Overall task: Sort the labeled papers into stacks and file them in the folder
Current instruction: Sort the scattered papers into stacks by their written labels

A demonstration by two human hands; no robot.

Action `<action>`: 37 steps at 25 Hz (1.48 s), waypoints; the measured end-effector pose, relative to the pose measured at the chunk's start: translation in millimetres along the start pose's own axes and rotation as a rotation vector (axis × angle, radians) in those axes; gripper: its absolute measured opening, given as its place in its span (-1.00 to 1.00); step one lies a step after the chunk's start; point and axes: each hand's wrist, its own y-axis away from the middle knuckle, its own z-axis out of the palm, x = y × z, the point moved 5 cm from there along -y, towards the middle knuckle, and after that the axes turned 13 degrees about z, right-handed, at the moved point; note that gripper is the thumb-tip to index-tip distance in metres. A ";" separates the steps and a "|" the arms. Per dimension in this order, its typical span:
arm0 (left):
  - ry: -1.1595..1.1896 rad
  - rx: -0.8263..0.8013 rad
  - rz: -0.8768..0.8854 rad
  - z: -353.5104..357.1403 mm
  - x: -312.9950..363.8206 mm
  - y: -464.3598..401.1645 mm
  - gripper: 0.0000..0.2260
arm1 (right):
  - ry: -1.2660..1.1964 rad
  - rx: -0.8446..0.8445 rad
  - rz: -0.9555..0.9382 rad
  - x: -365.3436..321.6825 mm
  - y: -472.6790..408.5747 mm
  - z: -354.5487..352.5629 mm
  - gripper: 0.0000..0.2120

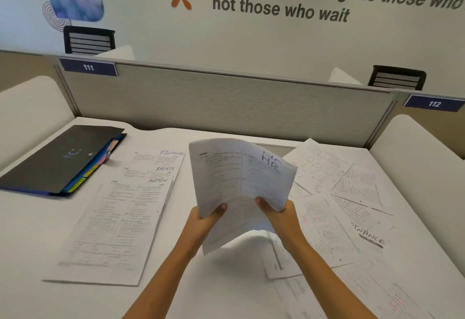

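Note:
Both hands hold up a small sheaf of printed papers marked HR (239,180) above the middle of the desk. My left hand (206,220) grips its lower left edge and my right hand (276,213) grips its lower right edge. To the left lie three overlapped stacks on the desk, labelled FINANCE (161,160), SPORTS (148,174) and ADMIN (118,228). A dark folder (57,160) with coloured tabs lies shut at the far left. Several loose printed sheets (347,200) are scattered to the right, one marked FINANCE (370,237).
A grey partition (226,102) closes the back of the white desk (30,243), with curved white side panels left and right. Number plates 111 and 112 sit on the partition. Two black chair backs show beyond it.

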 end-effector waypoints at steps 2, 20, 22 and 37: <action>0.039 0.003 -0.022 -18.8 9.8 1.0 -0.60 | 0.031 0.002 -0.008 -10.8 1.5 13.9 -0.87; -0.504 0.213 -0.174 -310.2 -36.1 70.1 -0.51 | 0.302 -0.024 0.129 77.3 87.1 289.8 -0.29; -0.562 0.172 -0.176 -321.0 -45.3 69.4 -0.56 | 0.377 0.024 0.131 81.6 87.2 299.6 -0.33; -0.872 0.182 -0.212 -334.7 -64.3 59.9 -0.56 | 0.680 0.116 0.080 93.8 79.1 307.1 -0.73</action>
